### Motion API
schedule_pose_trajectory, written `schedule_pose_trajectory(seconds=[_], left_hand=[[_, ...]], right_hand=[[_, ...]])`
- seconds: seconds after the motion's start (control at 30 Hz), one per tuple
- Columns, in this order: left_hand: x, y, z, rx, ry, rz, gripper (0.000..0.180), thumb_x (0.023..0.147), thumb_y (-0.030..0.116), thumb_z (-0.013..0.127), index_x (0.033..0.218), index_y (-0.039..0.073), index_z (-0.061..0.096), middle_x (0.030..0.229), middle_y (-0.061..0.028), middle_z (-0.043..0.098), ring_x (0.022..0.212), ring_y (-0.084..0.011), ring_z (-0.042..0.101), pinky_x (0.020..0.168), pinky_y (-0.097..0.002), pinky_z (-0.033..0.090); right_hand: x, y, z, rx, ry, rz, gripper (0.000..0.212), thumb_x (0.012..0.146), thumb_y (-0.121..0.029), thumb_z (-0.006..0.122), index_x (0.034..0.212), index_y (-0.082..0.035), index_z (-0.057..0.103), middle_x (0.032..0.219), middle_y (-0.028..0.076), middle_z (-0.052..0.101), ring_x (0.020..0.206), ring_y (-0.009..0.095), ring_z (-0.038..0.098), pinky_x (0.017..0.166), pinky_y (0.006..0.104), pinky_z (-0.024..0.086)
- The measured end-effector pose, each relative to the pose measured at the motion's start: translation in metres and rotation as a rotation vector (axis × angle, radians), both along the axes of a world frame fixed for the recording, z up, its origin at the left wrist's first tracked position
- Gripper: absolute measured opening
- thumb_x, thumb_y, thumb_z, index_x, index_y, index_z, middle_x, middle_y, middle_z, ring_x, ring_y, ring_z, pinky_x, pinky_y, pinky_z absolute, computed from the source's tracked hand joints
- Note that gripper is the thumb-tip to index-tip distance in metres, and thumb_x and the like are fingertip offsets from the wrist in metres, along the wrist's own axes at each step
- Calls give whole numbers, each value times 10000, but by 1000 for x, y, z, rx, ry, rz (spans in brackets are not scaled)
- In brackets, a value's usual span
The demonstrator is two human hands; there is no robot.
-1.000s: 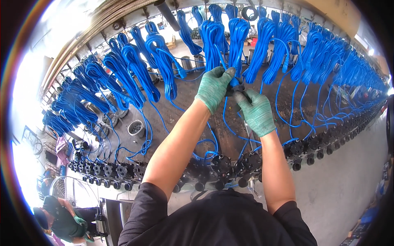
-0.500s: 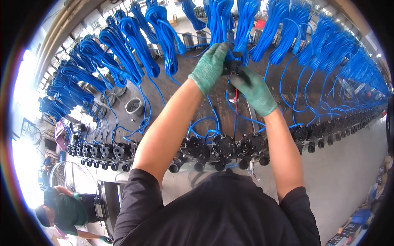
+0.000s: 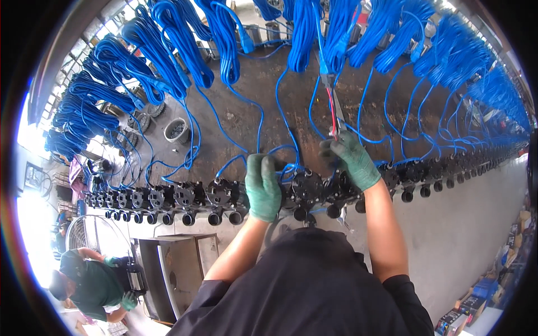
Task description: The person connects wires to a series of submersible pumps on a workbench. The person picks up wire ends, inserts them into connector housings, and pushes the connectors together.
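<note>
My left hand (image 3: 263,187), in a green glove, lies over the row of black round housings (image 3: 307,185) at the table's near edge. Its fingers are extended and close together; the part beneath is mostly covered. My right hand (image 3: 354,159), also gloved, is above the same row, farther right, with bent fingers closed. Just beyond its fingertips are the lower end of a red wire (image 3: 332,106) and a narrow grey strip (image 3: 338,109). Both lead up to a blue plug (image 3: 325,63) with a dark end. What the right fingers hold is hidden.
Coiled blue cables (image 3: 305,36) hang along the far side, their loose ends trailing across the dark table (image 3: 235,134). A small grey cup (image 3: 176,130) and gear-like parts stand at left. At lower left, a co-worker (image 3: 92,280) in green gloves handles a cylinder beside a metal cabinet (image 3: 185,269).
Both my hands have come down from the blue plug. The left moved to the near row of housings, while the right dropped a shorter way. The plug now shows uncovered.
</note>
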State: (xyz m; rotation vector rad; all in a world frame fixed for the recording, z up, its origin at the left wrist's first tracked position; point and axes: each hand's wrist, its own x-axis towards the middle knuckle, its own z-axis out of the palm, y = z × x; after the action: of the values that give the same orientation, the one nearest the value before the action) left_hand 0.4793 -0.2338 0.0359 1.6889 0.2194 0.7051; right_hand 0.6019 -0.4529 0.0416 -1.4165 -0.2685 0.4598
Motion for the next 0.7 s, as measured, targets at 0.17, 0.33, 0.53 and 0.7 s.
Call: schedule_pose_trajectory(seconds=[0.17,0.33,0.53,0.7], left_hand=[[11,9,-47,-12,56,-69,313,1117,295,482,1064,2,579,954,-179,711,898,-269,707,920,-394,549],[1,13,-52,273,106,-40,217,1030,140,611,1186,-10,598,969,-207,706,868,-349,697,854,-421,554],[5,-11,-34,453,319,-222,270,978,254,688,1051,-6,676,960,-219,693,856,-382,690,767,-467,532],[34,-33,-22,617,681,-359,334,990,318,660,1077,0,712,977,-245,728,924,-445,690,824,-484,535]], right_hand=[[-30,-4,-31,-189,-178,-61,532,936,-193,774,1387,-27,546,1008,-5,566,906,92,553,780,276,491],[-66,-21,-19,-472,-286,-112,294,943,-101,745,1210,-24,647,899,-20,570,806,85,550,746,253,492],[-75,-43,-24,-221,-7,-59,237,974,-59,690,1200,3,651,918,23,676,789,101,665,732,261,564],[-59,-50,-29,-188,114,79,210,997,-108,677,1172,5,653,830,41,698,722,106,692,634,272,585]])
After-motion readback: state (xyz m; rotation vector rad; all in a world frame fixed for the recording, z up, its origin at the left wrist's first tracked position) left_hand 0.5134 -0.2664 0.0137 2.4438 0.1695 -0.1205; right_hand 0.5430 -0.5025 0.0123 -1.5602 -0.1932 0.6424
